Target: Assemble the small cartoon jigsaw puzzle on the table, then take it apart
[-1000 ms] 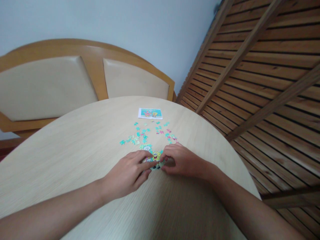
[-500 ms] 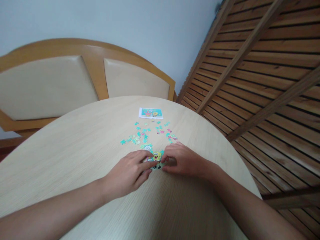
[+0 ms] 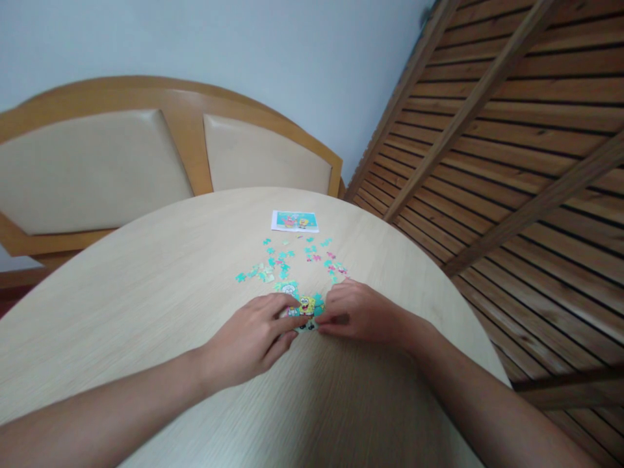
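A partly joined jigsaw puzzle [image 3: 306, 305] lies flat on the table, showing a yellow square cartoon figure and a pale figure on turquoise. My left hand [image 3: 260, 328] rests on its left side, fingers stretched out and apart, the index and middle fingertips on the picture. They cover part of the lower left of the puzzle. At the right edge, my right hand [image 3: 353, 312] is curled with thumb and fingers drawn together, touching the puzzle's border. Whatever sits between those fingertips is hidden.
Loose puzzle pieces [image 3: 283, 265], turquoise, pink and pale yellow, are scattered beyond the puzzle. Behind them lies a picture card [image 3: 295, 221]. The round wooden table [image 3: 170, 279] meets a padded bench back [image 3: 195, 130]; a slatted wooden panel [image 3: 487, 162] stands on the right.
My right hand's fingers have shifted slightly right and drawn closer together, uncovering more turquoise at the puzzle's right side. My left hand stays in place.
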`<control>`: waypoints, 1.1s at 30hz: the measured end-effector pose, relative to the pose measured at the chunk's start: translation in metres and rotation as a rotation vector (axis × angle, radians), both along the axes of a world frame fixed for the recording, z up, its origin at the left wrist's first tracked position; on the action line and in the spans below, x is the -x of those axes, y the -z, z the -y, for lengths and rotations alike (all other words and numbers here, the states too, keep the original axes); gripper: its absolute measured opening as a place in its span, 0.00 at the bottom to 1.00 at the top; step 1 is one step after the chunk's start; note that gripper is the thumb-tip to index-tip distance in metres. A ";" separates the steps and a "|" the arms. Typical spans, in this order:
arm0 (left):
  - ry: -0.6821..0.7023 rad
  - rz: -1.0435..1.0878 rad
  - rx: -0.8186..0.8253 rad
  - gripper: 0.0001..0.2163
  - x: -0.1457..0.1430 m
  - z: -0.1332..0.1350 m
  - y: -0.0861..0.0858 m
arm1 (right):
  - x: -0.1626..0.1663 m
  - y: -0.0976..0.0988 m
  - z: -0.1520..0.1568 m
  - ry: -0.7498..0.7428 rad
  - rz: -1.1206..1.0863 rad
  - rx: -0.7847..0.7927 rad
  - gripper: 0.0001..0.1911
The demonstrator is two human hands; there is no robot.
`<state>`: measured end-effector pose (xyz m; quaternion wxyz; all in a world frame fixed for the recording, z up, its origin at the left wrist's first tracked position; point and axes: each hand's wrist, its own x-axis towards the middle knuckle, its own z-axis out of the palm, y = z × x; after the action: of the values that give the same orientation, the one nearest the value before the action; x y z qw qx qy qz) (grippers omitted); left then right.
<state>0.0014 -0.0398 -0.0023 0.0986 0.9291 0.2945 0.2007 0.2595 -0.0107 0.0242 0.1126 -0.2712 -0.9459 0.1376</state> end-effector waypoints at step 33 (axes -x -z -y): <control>0.111 -0.014 -0.012 0.14 -0.001 0.004 0.000 | -0.047 0.039 -0.048 0.689 -0.240 -0.094 0.21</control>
<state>0.0022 -0.0440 -0.0026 0.1019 0.9460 0.2422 0.1900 0.3062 0.0376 -0.0152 0.2751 -0.5503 -0.7844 0.0789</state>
